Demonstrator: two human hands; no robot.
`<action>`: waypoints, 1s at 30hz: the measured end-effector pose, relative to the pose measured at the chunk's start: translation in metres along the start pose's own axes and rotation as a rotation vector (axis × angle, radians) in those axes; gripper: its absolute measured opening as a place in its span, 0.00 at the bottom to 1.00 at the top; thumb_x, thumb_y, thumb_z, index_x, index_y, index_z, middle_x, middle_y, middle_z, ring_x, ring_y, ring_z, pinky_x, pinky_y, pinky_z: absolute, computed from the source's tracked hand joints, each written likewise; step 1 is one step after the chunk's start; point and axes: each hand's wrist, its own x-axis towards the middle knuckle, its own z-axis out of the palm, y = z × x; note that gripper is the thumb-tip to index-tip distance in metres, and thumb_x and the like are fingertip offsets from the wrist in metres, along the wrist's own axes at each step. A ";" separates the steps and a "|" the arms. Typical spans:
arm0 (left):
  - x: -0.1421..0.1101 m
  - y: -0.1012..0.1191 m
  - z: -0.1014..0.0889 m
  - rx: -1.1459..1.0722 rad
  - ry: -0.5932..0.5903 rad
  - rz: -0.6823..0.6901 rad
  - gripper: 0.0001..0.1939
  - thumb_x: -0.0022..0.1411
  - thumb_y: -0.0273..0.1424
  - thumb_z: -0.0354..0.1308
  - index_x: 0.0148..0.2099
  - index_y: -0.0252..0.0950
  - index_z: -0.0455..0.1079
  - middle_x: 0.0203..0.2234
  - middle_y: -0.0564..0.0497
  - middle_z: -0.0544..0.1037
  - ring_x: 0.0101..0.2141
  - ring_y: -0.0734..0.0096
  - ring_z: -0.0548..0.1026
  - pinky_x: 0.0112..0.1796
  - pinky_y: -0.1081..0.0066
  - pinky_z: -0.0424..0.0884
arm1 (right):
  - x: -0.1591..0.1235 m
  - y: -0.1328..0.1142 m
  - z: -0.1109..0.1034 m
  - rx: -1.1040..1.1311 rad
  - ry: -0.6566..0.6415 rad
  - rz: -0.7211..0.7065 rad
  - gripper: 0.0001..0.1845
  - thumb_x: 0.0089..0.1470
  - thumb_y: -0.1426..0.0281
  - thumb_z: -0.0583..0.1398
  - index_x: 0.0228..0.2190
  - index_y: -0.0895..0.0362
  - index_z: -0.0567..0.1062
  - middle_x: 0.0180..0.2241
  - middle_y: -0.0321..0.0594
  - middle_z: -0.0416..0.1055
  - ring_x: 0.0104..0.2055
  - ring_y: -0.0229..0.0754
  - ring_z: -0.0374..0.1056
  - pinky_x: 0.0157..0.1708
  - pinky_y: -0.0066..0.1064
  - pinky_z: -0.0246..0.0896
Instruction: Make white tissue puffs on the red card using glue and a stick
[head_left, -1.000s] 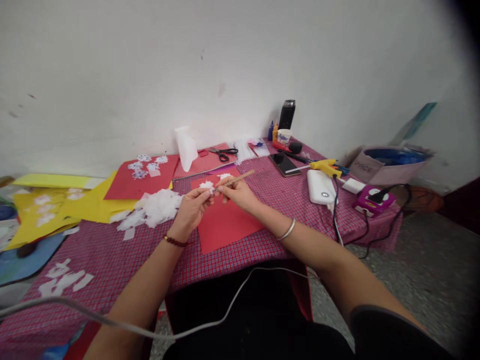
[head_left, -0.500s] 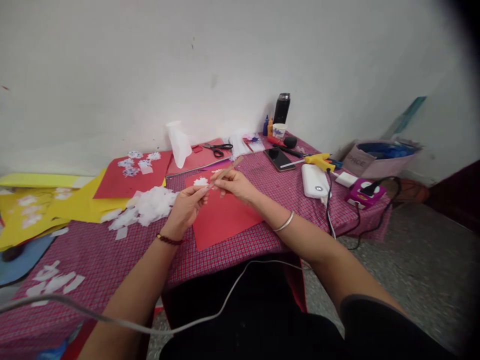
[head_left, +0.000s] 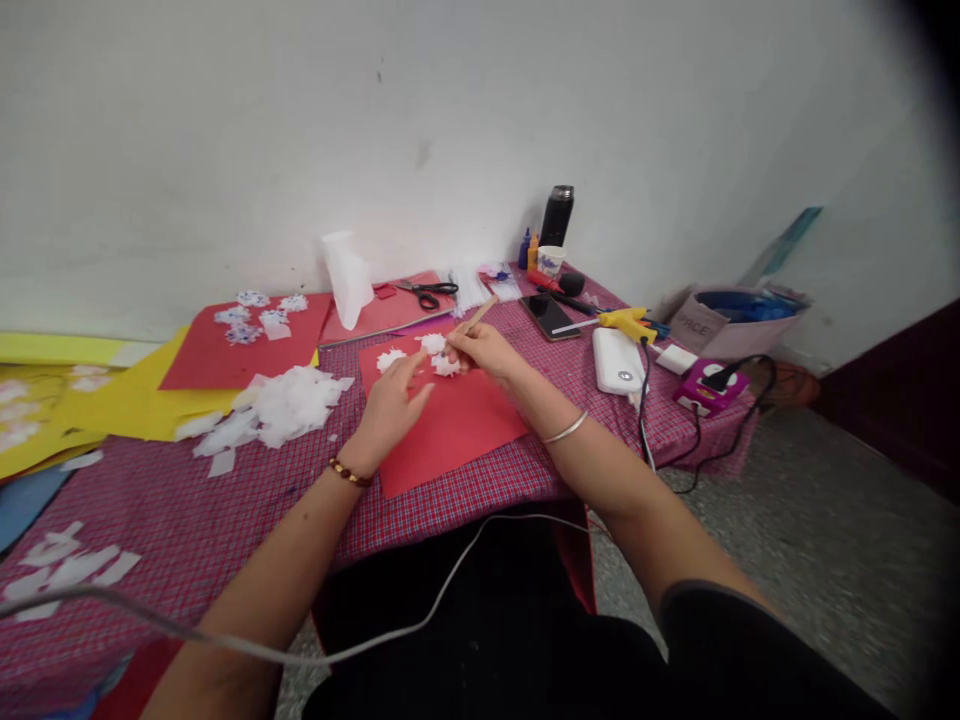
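Twelve o'clock: right hand (head_left: pixel 487 352) is pinching a tan stick (head_left: pixel 478 315), seemingly placing a frilly white tuft (head_left: pixel 443 368); left hand (head_left: pixel 390 412) hovering, spread; release likely wanting care.

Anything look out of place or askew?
A white glue stick, poking from the yellow glue gun, appears to cross the corner of the phone, an awkward resting place. And a white cable passes in front of the left forearm, where it might snag.

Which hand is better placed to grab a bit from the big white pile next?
Probably the left hand: it looks open and empty, and it is nearer the white pile. The right hand is farther away and holds a thin stick.
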 end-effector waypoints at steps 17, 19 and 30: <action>-0.009 -0.028 0.007 0.365 -0.422 0.093 0.22 0.68 0.39 0.52 0.58 0.34 0.73 0.60 0.37 0.72 0.60 0.50 0.67 0.62 0.51 0.59 | 0.012 0.028 -0.017 -0.566 0.058 -0.015 0.13 0.58 0.73 0.60 0.21 0.58 0.72 0.20 0.38 0.73 0.23 0.36 0.66 0.27 0.26 0.57; -0.008 -0.028 0.007 0.375 -0.425 0.096 0.23 0.68 0.39 0.52 0.59 0.33 0.73 0.60 0.37 0.71 0.61 0.50 0.67 0.62 0.52 0.59 | 0.013 0.031 -0.017 -0.575 0.057 -0.021 0.13 0.59 0.72 0.60 0.22 0.58 0.72 0.21 0.38 0.73 0.23 0.36 0.66 0.28 0.26 0.57; -0.011 -0.021 0.009 0.386 -0.436 0.070 0.23 0.69 0.37 0.50 0.59 0.29 0.72 0.61 0.32 0.69 0.62 0.48 0.65 0.62 0.50 0.58 | 0.010 0.034 -0.006 -0.487 0.081 -0.016 0.08 0.59 0.75 0.61 0.27 0.58 0.71 0.24 0.36 0.73 0.25 0.35 0.67 0.31 0.26 0.59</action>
